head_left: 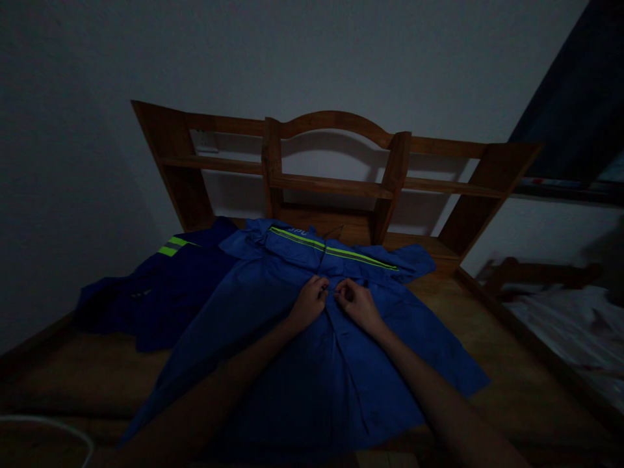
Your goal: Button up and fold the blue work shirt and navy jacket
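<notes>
A blue work shirt (273, 364) with a yellow-green reflective stripe across the chest lies spread on a wooden bed base (492, 338). My left hand (308, 302) and my right hand (357, 303) sit close together on the shirt's front opening, just below the stripe. The fingers of both hands are curled and pinched on the fabric at the placket. The light is dim, so I cannot make out a button or fastener between the fingers.
A darker blue garment (160, 286) with a reflective stripe lies to the left, partly under the shirt. A wooden headboard (336, 175) with shelves stands against the white wall. A second bed with pale bedding (575, 331) lies at the right. A pale curved rim (73, 432) shows bottom left.
</notes>
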A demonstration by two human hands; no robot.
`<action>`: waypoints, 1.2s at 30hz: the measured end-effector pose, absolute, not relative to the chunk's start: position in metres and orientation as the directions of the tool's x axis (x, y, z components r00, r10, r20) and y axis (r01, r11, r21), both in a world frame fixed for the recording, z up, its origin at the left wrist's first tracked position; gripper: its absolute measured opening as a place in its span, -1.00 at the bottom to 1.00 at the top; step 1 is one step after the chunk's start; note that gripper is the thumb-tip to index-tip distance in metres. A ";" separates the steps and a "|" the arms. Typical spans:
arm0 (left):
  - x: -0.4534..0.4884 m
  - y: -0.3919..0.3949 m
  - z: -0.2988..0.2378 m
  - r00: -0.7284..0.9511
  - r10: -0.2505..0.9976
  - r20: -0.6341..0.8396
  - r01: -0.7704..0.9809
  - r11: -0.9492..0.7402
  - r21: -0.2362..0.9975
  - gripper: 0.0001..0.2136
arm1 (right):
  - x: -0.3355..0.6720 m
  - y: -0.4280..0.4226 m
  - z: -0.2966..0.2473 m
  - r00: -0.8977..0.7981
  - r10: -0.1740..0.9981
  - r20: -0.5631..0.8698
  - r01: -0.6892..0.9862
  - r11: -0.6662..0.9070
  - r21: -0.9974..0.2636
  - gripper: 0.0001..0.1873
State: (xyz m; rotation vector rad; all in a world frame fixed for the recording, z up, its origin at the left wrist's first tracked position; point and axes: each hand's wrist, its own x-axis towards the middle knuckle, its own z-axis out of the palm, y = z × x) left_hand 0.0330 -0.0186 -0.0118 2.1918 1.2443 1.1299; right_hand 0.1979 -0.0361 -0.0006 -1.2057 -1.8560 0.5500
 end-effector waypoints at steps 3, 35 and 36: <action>0.032 -0.016 -0.015 0.271 0.864 0.424 0.518 -0.502 0.692 -0.83 | 0.198 -0.038 -0.001 -0.230 0.870 0.435 0.613 0.477 -0.630 -0.86; 0.026 -0.019 -0.008 0.258 0.859 0.442 0.517 -0.509 0.688 -0.88 | 0.204 -0.040 0.000 -0.340 0.834 0.434 0.658 0.541 -0.524 -0.74; 0.026 -0.019 -0.007 0.256 0.856 0.450 0.527 -0.514 0.677 -0.88 | 0.205 -0.040 0.000 -0.341 0.832 0.438 0.658 0.544 -0.521 -0.73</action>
